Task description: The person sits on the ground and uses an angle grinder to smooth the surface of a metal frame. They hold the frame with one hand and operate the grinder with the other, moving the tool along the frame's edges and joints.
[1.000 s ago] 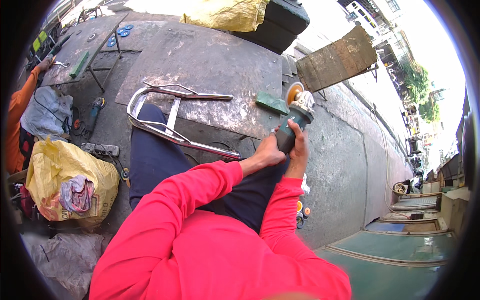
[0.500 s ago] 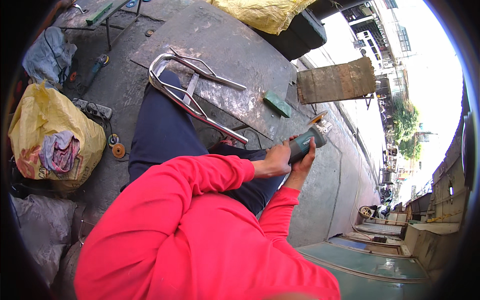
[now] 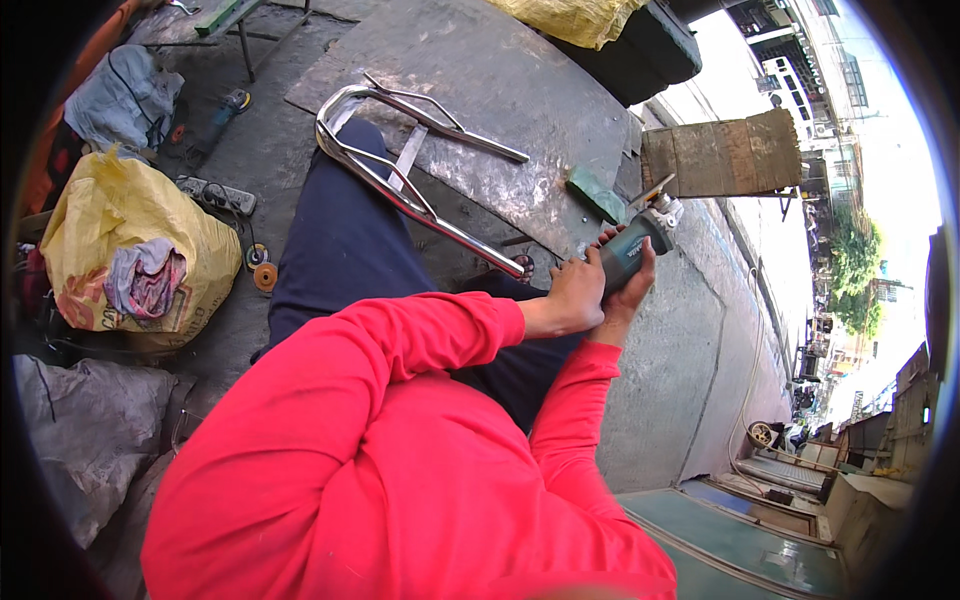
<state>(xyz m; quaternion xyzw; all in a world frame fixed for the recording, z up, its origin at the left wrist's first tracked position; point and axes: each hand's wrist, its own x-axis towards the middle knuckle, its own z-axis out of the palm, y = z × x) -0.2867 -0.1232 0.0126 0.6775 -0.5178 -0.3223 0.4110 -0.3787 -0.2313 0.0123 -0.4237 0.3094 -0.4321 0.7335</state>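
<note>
A teal-and-black angle grinder (image 3: 632,252) is held out in front of me on the right, its disc (image 3: 652,192) tilted nearly edge-on at the far end. My right hand (image 3: 634,288) wraps round the grinder's body. My left hand (image 3: 576,298) closes on its rear part, with the wrists close together. Over my left knee rests a shiny U-shaped tube frame (image 3: 440,222), with bent side rods and a flat cross plate (image 3: 408,156). It touches neither hand. Whether the disc spins cannot be made out.
A green block-like piece (image 3: 596,194) lies on the metal sheet (image 3: 470,60) ahead. At left are a yellow sack (image 3: 200,240), a power strip (image 3: 216,194), loose discs (image 3: 264,277) and another grinder (image 3: 222,118). A wooden-topped stand (image 3: 722,158) is at far right.
Both hands have carried the grinder forward and slightly right, turning its disc more edge-on. The view has shifted, so surroundings appear farther right. The tube frame stays on my knee.
</note>
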